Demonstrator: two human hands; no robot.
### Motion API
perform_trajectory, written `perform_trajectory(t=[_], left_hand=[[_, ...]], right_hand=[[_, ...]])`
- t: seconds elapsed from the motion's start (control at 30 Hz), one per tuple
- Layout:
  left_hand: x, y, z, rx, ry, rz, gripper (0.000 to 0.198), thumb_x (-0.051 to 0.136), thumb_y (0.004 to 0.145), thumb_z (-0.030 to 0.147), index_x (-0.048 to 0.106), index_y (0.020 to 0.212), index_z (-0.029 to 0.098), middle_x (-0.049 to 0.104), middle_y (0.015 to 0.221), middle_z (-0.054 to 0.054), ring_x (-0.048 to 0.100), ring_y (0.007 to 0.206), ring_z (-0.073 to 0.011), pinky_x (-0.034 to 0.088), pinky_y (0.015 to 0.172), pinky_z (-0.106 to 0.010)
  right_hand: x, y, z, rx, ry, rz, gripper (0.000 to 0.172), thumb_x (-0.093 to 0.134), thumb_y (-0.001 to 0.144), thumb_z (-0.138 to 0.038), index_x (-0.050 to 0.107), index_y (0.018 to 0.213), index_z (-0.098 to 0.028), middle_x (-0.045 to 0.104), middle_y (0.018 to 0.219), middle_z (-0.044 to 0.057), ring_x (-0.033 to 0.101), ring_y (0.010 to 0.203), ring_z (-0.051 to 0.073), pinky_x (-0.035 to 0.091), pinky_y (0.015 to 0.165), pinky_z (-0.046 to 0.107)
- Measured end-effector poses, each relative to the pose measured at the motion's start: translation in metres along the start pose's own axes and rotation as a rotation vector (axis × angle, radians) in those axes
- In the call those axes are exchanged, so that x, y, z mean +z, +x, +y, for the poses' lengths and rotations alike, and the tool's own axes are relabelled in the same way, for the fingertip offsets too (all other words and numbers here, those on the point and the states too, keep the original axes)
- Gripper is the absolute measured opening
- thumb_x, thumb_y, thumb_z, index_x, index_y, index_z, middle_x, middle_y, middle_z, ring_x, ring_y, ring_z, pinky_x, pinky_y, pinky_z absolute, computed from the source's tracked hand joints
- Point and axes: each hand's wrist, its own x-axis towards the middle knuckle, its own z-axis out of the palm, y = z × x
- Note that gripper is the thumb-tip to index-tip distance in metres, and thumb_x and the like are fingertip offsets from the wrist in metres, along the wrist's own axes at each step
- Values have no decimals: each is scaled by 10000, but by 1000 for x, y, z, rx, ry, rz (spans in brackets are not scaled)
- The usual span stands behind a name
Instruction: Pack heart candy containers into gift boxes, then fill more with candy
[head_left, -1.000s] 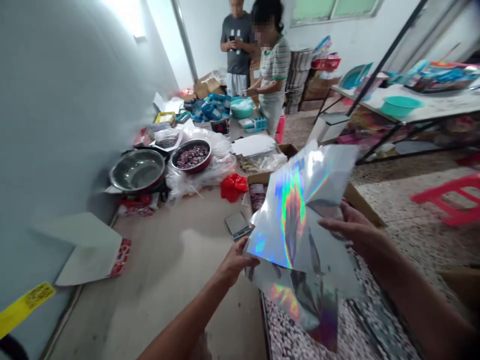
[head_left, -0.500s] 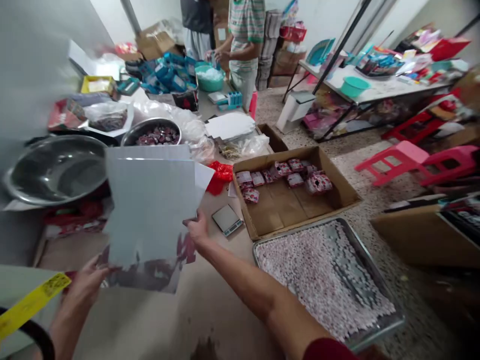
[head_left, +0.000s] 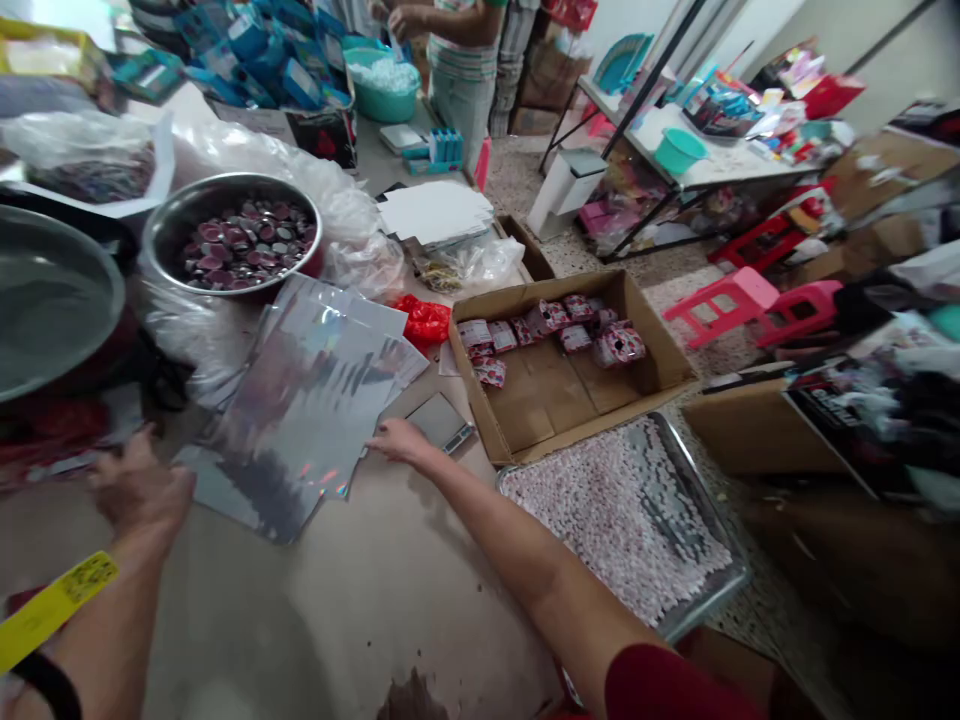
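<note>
A stack of glossy, mirror-like sheets (head_left: 300,400) lies fanned out on the table, over white sheets at its upper right. My right hand (head_left: 403,443) is at the stack's right edge, its fingers closed in a pinch on a corner there. To the lower left of the stack, my left hand (head_left: 142,490) is over the table with its fingers apart, blurred, holding nothing. Just beyond my right hand sits a small digital scale (head_left: 435,418). A steel bowl (head_left: 313,245) of small dark red and silver round pieces stands behind the sheets.
On the right, a cardboard box (head_left: 536,435) holds several patterned packets, and a metal tray (head_left: 739,580) bears many small pale pieces. A large steel basin (head_left: 60,300) stands at left. A red plastic bag (head_left: 424,320) lies behind the scale. A co-worker (head_left: 465,70) stands at the far end.
The sheets, held up by both hands before, have come down onto the table. My left hand has let go and moved left; my view has shifted toward the left and down.
</note>
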Motion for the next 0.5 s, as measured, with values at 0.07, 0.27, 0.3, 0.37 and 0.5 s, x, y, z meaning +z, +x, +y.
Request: perform_trajectory(t=[0.07, 0.27, 0.3, 0.37, 0.5], left_hand=[[1, -19, 19, 290, -71, 143, 653, 505, 822, 329, 510, 1474, 369, 505, 1590, -6, 480, 1455, -372, 362, 1213, -617], [59, -116, 93, 638, -348, 68, 287, 524, 899, 343, 746, 1079, 332, 746, 1242, -18, 662, 1234, -319, 474, 1155, -564], [66, -134, 106, 629, -379, 33, 264, 535, 898, 342, 761, 1030, 312, 762, 1193, -43, 678, 1199, -320, 484, 1140, -554], [72, -168, 129, 600, -444, -29, 243, 559, 905, 349, 774, 994, 280, 775, 1145, -85, 694, 1155, -325, 489, 1127, -543], [56, -215, 173, 429, -588, -130, 369, 608, 932, 482, 727, 1195, 252, 753, 1214, -111, 704, 1146, -325, 525, 1091, -510]], right_hand=[[-20, -28, 15, -54, -77, -30, 279, 839, 791, -364, 742, 1016, -231, 641, 693, -42, 658, 702, 177, 503, 672, 267], [-77, -163, 95, 92, 125, -102, 392, 790, 783, -350, 728, 1138, -196, 650, 690, -36, 634, 589, 131, 480, 585, 232], [-87, -186, 109, 128, 112, -97, 398, 788, 766, -350, 729, 1126, -191, 658, 682, -33, 630, 572, 128, 475, 578, 232], [-109, -227, 134, 209, 104, -59, 389, 766, 733, -366, 732, 1081, -195, 665, 655, -29, 626, 539, 133, 475, 560, 238], [-177, -289, 166, 232, 27, 290, 311, 722, 672, -524, 742, 869, -284, 665, 591, -16, 669, 527, 221, 553, 536, 348]])
